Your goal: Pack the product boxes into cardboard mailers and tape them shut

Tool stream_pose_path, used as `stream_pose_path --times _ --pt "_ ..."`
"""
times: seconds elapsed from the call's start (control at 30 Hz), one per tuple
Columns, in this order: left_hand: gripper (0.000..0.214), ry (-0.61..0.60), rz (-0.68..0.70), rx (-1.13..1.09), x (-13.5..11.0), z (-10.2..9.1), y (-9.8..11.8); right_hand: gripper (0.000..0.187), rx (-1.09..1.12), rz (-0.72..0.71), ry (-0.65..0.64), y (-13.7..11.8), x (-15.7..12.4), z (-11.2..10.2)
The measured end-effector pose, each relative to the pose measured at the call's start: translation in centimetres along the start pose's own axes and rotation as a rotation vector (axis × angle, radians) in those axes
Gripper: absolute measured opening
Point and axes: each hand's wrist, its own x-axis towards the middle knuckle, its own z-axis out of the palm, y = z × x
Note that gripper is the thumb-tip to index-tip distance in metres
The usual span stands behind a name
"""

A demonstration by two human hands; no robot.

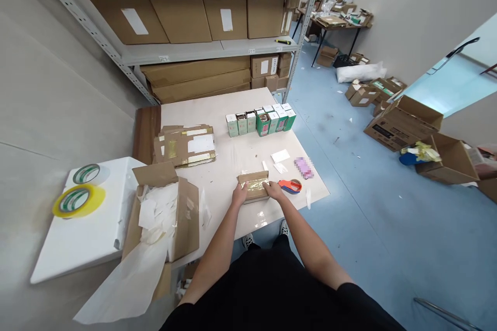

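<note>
A small brown cardboard box [256, 194] rests near the front edge of the white table [233, 150], with shiny tape across its top. My left hand [239, 194] grips its left end, thumb on top. At the opposite end my right hand [274, 191] holds it the same way, fingers partly hidden. Just right of that hand lies a red and blue tape dispenser [291, 186]. White paper slips [280, 155] and a blurred pink-purple item [303, 167] lie beyond it. Several small green and white boxes [262, 121] stand in a group toward the back right.
Flattened cardboard [184, 146] is stacked at the back left. An open carton [186, 222] of white paper stands left, beside a white foam box [97, 232] carrying tape rolls [78, 200]. Behind the table rises a metal shelf [194, 51] with cartons. More cartons [404, 121] sit on the blue floor.
</note>
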Motion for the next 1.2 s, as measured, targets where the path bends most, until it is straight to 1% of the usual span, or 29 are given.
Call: stream_pose_path --times 0.1,0.17,0.23,0.3,0.37,0.43,0.5,0.53,0.6,0.7,0.77,0.83,0.9,0.97,1.03,1.1,1.2 --pt "0.045 0.001 0.003 -0.053 -0.4 -0.5 0.1 0.06 0.227 0.087 -0.041 -0.7 -0.1 -0.5" --pt "0.053 -0.008 0.054 -0.184 -0.7 -1.2 0.0 0.065 0.396 0.087 -0.017 -0.8 -0.5 -0.2" --pt "0.078 -0.025 0.103 -0.345 -0.9 -2.1 -0.4 0.066 0.521 0.05 0.056 -0.9 -1.0 0.3" --pt "0.104 -0.056 0.138 -0.461 -0.9 -3.1 -0.9 0.064 0.58 0.013 0.137 -0.8 -1.2 0.7" --pt "0.12 -0.089 0.188 -0.486 -0.8 -3.9 -1.4 0.062 0.593 -0.017 0.178 -0.6 -1.0 0.8" --pt "0.128 -0.105 0.219 -0.414 -0.8 -4.4 -1.8 0.058 0.588 -0.067 0.192 -0.6 -0.5 0.4" --pt "0.129 -0.073 0.205 -0.297 -0.8 -4.6 -1.7 0.055 0.594 -0.131 0.209 -0.6 0.2 -0.2" --pt "0.127 -0.041 0.198 -0.245 -0.9 -4.6 -1.4 0.055 0.602 -0.16 0.218 -0.8 0.7 -0.6" --pt "0.114 0.038 0.217 -0.176 -0.8 -4.4 -0.2 0.058 0.62 -0.199 0.226 -1.1 1.6 -1.7" --pt "0.087 0.126 0.258 -0.129 -0.3 -3.5 2.8 0.059 0.627 -0.235 0.204 -1.7 3.2 -3.7" --pt "0.071 0.141 0.266 -0.129 0.5 -2.3 5.2 0.059 0.625 -0.249 0.191 -1.7 4.7 -5.3" --pt "0.06 0.128 0.271 -0.143 1.8 -0.5 7.6 0.059 0.616 -0.256 0.189 -1.3 6.6 -6.8" --pt "0.054 0.102 0.262 -0.156 3.5 1.9 9.8 0.059 0.586 -0.254 0.184 -0.4 8.8 -8.4" --pt "0.05 0.067 0.233 -0.164 5.7 4.7 11.5 0.058 0.514 -0.211 0.174 1.0 11.4 -9.8" --pt "0.045 0.014 0.196 -0.165 8.1 7.8 12.8 0.057 0.393 -0.122 0.166 2.9 14.2 -11.0" --pt "0.041 -0.052 0.146 -0.152 10.6 11.0 13.5 0.058 0.248 -0.047 0.156 5.0 17.1 -11.8" --pt "0.043 -0.151 0.065 -0.129 13.9 15.4 13.9 0.061 0.035 -0.049 0.098 8.1 20.8 -12.1"
